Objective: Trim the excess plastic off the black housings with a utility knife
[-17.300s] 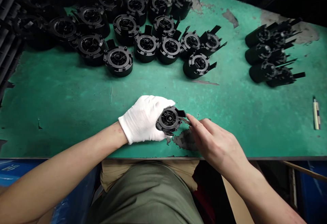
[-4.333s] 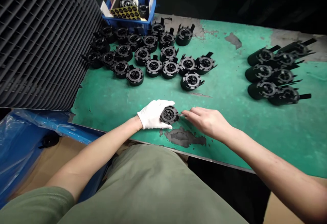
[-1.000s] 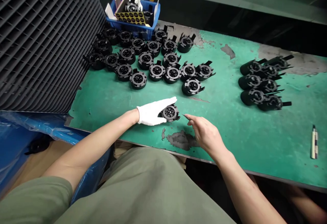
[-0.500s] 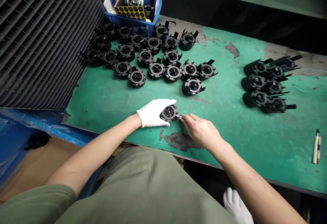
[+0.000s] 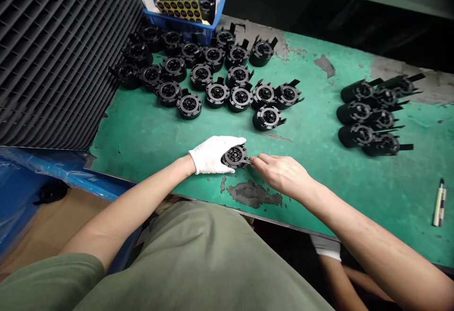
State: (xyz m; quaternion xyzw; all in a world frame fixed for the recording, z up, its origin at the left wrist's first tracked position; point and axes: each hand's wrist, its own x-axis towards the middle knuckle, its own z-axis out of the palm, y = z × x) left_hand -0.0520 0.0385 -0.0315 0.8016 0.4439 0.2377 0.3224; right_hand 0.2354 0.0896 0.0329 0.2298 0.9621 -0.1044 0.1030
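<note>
Your black round part [image 5: 234, 155]: 5 o'clock from the parts cluster [image 5: 217, 92], at the bench [image 5: 376, 178] | likely light, stiff, slickish, hard to dent; hold it round the outside | gloved left grip [image 5: 232, 156] clasps its 9 o'clock side, parted to its width | bare right grip [image 5: 251, 160] pinches a thin tool [image 5: 247, 161], tip at 4 o'clock rim

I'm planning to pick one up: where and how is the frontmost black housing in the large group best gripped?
Probably by the round side wall of the frontmost black housing, from the near left: tabs jut out on its right, and other housings stand close behind.
</note>
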